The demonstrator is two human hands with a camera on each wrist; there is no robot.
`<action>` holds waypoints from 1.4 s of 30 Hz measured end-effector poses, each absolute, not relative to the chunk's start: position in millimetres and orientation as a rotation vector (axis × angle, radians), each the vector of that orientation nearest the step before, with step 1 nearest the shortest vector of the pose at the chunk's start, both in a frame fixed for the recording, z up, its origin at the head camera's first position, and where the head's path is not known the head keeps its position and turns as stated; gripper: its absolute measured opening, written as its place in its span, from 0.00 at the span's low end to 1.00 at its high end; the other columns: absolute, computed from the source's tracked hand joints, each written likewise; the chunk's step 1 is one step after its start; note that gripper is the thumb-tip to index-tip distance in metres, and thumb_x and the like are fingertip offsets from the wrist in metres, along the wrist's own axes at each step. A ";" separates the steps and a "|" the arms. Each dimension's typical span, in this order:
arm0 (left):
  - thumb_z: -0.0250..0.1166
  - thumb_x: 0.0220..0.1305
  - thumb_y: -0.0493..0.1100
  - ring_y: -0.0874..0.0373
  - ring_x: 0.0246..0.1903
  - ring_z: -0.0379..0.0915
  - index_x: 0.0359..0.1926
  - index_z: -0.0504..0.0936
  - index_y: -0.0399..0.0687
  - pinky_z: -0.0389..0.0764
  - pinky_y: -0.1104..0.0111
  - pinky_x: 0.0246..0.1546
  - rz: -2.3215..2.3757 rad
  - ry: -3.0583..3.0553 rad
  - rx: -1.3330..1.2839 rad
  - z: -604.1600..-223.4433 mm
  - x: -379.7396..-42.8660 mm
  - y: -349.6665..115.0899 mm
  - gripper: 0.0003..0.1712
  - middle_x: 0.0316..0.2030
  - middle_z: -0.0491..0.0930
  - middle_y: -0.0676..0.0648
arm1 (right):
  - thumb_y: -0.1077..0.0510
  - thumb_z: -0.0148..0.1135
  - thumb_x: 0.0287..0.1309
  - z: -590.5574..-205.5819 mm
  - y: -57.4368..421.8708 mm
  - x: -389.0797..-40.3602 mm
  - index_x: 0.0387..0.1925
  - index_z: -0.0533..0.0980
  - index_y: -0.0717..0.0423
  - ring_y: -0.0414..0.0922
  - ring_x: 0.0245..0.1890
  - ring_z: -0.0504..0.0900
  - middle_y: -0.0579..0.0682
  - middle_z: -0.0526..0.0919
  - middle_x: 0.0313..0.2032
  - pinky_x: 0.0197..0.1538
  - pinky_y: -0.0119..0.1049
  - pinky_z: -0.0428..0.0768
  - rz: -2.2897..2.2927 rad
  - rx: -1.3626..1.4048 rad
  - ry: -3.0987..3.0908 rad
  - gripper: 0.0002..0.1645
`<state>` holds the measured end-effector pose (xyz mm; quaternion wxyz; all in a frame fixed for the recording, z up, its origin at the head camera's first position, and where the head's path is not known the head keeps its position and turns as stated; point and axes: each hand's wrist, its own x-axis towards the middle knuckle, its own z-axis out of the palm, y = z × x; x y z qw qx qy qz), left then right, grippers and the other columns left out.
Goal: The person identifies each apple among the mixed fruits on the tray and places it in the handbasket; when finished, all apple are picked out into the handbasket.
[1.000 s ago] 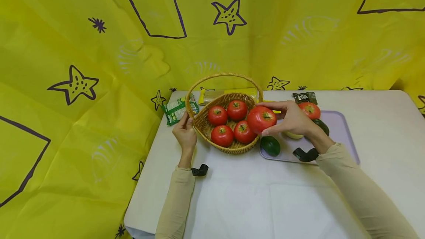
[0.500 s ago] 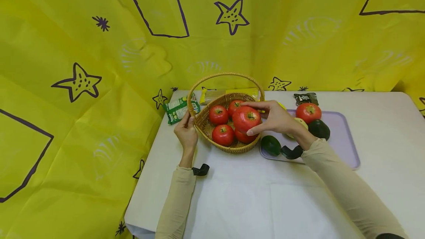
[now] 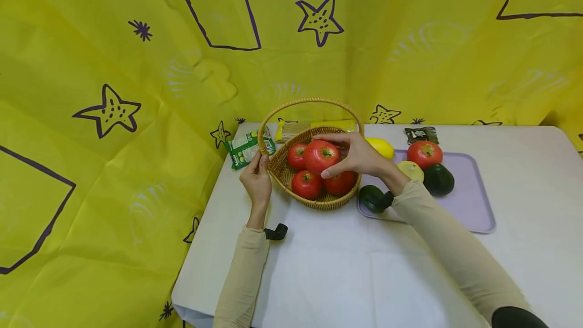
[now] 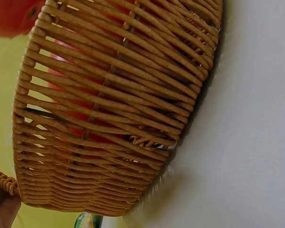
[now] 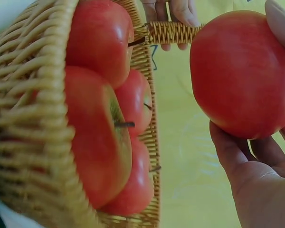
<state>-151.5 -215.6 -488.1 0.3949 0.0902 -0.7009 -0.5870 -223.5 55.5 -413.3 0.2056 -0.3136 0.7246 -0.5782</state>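
Observation:
A red apple (image 3: pixel 320 157) is in my right hand (image 3: pixel 362 157), thumb on one side and fingers on the other. It is over the wicker basket (image 3: pixel 325 205); in the right wrist view this apple (image 5: pixel 242 76) is apart from those inside. Several other red apples, such as one at the front (image 3: pixel 306 186), lie in the basket, and the held one partly covers them in the head view. My left hand (image 3: pixel 256 183) grips the foot of the arched basket handle (image 3: pixel 311 100) at the left side. The left wrist view shows the basket's woven wall (image 4: pixel 109 104) close up.
Right of the basket, a lilac tray (image 3: pixel 473 191) bears a red fruit (image 3: pixel 424 154), a pale yellow-green fruit (image 3: pixel 411 170) and dark green avocados (image 3: pixel 439 180). Behind stand a lemon (image 3: pixel 380 148), a green packet (image 3: pixel 248 150), a yellow pack (image 3: pixel 293 129) and a dark packet (image 3: pixel 421 134).
My right hand has carried the apple leftward from the basket's right rim to above its middle. My left hand has kept its grip on the handle.

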 end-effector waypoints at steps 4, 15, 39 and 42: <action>0.66 0.74 0.33 0.44 0.51 0.87 0.58 0.84 0.27 0.86 0.76 0.50 -1.486 -1.786 0.230 -488.2 -151.9 -215.8 0.17 0.51 0.87 0.29 | 0.59 0.88 0.46 -416.1 42.3 -228.3 0.73 0.76 0.49 0.55 0.66 0.80 0.52 0.80 0.69 0.66 0.54 0.83 -1.608 -0.865 2.018 0.51; 0.66 0.74 0.32 0.44 0.48 0.87 0.56 0.85 0.25 0.85 0.79 0.47 -1.448 -1.784 0.179 -489.5 -153.2 -215.7 0.15 0.48 0.88 0.28 | 0.57 0.88 0.44 -426.6 9.7 -236.9 0.71 0.78 0.50 0.54 0.62 0.83 0.53 0.84 0.65 0.63 0.51 0.84 -1.537 -0.889 2.050 0.50; 0.66 0.74 0.32 0.45 0.47 0.87 0.56 0.86 0.27 0.84 0.82 0.46 -1.395 -1.802 0.161 -490.7 -155.0 -220.1 0.15 0.48 0.88 0.30 | 0.48 0.89 0.44 -431.8 -31.2 -248.1 0.73 0.76 0.43 0.52 0.58 0.82 0.54 0.83 0.64 0.62 0.51 0.83 -1.315 -0.850 2.141 0.52; 0.66 0.74 0.33 0.46 0.48 0.87 0.56 0.86 0.28 0.84 0.82 0.46 -1.397 -1.808 0.166 -491.9 -154.9 -220.9 0.15 0.49 0.88 0.31 | 0.48 0.88 0.45 -430.9 -35.4 -248.0 0.74 0.75 0.45 0.53 0.58 0.82 0.54 0.82 0.65 0.62 0.51 0.84 -1.276 -0.887 2.159 0.53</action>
